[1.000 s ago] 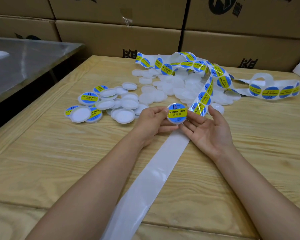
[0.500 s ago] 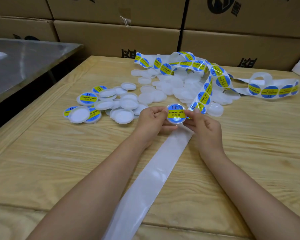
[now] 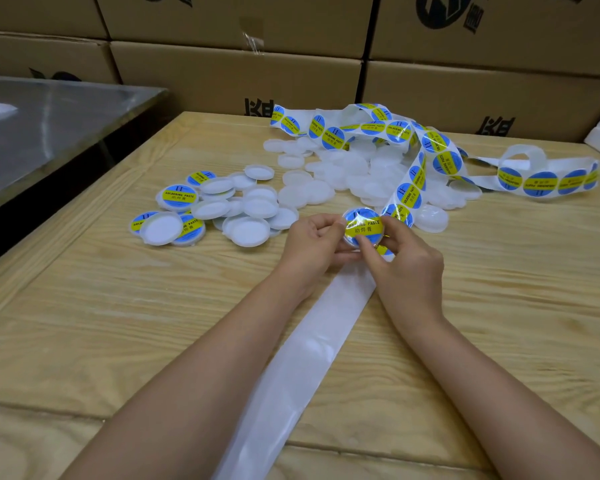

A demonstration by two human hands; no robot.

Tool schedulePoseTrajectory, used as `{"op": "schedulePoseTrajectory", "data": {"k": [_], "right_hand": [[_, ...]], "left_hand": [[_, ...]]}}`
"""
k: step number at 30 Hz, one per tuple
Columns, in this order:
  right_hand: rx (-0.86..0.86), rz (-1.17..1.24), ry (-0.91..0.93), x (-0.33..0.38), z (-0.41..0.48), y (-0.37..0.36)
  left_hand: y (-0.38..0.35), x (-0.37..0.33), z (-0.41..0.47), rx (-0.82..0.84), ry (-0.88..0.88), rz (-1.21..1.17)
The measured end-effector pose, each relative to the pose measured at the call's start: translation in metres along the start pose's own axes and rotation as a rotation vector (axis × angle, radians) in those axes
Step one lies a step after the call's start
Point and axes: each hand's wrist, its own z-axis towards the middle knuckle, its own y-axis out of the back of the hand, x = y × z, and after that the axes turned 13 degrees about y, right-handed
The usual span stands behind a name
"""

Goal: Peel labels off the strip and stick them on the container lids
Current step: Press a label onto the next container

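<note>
Honestly, w/ the left hand (image 3: 314,242) gripping the lid (image 3: 350,241) at its 9 o'clock edge over the desk (image 3: 118,323) & the right hand (image 3: 404,258) curled on it, thumb pressing the label (image 3: 362,226), uneven pressure could crease or skew it.

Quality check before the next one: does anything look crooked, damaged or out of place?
The label strip lies twisted in loose loops over the bare lids, where it could snag. The held lid looks neatly labelled.
</note>
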Motion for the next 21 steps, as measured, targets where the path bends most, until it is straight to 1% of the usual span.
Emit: {"op": "schedulePoseTrajectory", "data": {"k": [2,5,13,15,21], "right_hand": [[-0.008,0.032,-0.009,0.0,0.0,0.0],[0.008,0.102,-0.111,0.0,0.002,0.001],[-0.038,0.209,-0.242,-0.012,0.005,-0.003],[-0.059,0.254,-0.248,-0.014,0.006,-0.003],[-0.055,0.211,-0.192,-0.017,0.006,-0.002]], "left_hand": [[-0.001,0.001,-0.001,0.008,-0.009,-0.01],[-0.001,0.001,-0.001,-0.006,-0.014,-0.001],[-0.014,0.005,-0.01,0.024,-0.008,0.041],[-0.014,0.006,-0.011,0.05,0.015,0.022],[-0.011,0.004,-0.01,0.066,0.035,0.002]]}}
